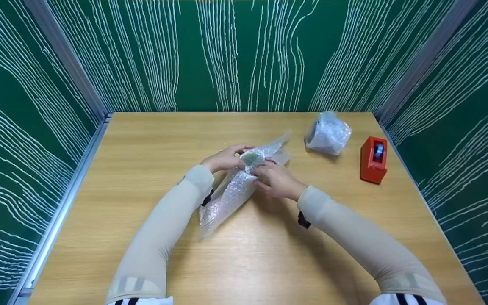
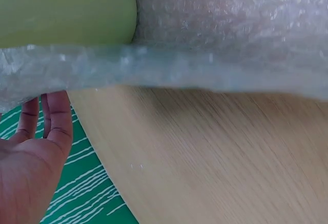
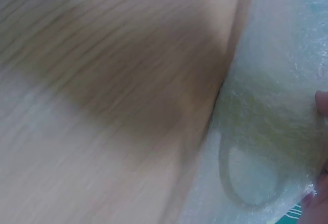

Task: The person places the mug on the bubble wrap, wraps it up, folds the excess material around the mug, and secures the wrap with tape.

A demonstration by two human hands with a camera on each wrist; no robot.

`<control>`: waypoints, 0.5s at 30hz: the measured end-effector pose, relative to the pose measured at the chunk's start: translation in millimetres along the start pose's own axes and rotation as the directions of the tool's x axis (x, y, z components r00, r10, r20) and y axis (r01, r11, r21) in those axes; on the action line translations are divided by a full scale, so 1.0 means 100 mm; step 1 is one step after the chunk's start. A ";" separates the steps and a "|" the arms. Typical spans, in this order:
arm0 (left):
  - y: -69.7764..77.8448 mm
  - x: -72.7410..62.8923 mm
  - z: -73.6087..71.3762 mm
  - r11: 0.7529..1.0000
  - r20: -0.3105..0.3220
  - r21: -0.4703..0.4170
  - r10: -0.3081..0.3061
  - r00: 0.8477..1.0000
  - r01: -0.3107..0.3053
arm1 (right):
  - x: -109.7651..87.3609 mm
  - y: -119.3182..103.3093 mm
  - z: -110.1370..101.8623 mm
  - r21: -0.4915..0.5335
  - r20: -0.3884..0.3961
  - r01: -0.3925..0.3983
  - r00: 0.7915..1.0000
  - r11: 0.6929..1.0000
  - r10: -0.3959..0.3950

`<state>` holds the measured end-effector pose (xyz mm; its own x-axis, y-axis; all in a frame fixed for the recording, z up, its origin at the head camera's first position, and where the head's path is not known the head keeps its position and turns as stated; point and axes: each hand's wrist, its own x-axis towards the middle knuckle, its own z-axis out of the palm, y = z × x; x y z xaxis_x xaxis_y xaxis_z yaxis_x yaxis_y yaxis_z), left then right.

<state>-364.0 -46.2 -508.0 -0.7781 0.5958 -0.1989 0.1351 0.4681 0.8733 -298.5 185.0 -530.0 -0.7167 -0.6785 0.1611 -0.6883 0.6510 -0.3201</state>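
Observation:
A sheet of bubble wrap (image 1: 229, 197) lies slantwise across the middle of the table, folded around a pale green mug (image 1: 251, 158). In the left wrist view the mug's smooth side (image 2: 66, 14) shows above the sheet's raised edge. Through the wrap, its looped handle (image 3: 223, 167) appears in the right wrist view. My left hand (image 1: 223, 160) holds the wrap at the mug's left side, fingers partly behind the sheet. From the right, my right hand (image 1: 280, 180) grips the wrap against the mug, its fingertips partly hidden by folds.
At the back right of the wooden table (image 1: 142, 148) sits another bubble-wrapped bundle (image 1: 328, 133). A red tape dispenser (image 1: 373, 161) stands nearer the right edge. Green walls with white wavy lines (image 1: 218, 55) enclose the back and both sides.

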 end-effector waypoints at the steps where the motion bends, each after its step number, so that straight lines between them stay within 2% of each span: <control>1: 0.00 0.00 0.00 1.000 0.002 -0.002 -0.002 1.000 0.002 | 0.01 0.00 0.00 0.002 -0.006 0.017 1.000 1.000 -0.017; 6: 0.00 -0.04 -0.02 1.000 0.009 0.008 -0.024 1.000 0.024 | 0.04 0.04 -0.04 0.025 -0.012 0.091 0.996 0.996 -0.090; 11: 0.00 -0.09 -0.02 0.999 0.013 0.033 -0.016 1.000 0.015 | 0.05 0.08 -0.08 0.097 0.016 0.116 0.993 0.988 -0.118; 15: 0.00 -0.15 -0.01 0.998 0.003 0.057 -0.020 1.000 0.020 | 0.04 0.13 -0.07 0.132 0.003 0.152 0.988 0.979 -0.154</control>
<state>-353.3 -55.8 -504.2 -0.7786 0.5884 -0.2180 0.1545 0.5164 0.8423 -310.8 192.6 -527.2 -0.6021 -0.7716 0.2053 -0.7681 0.4896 -0.4127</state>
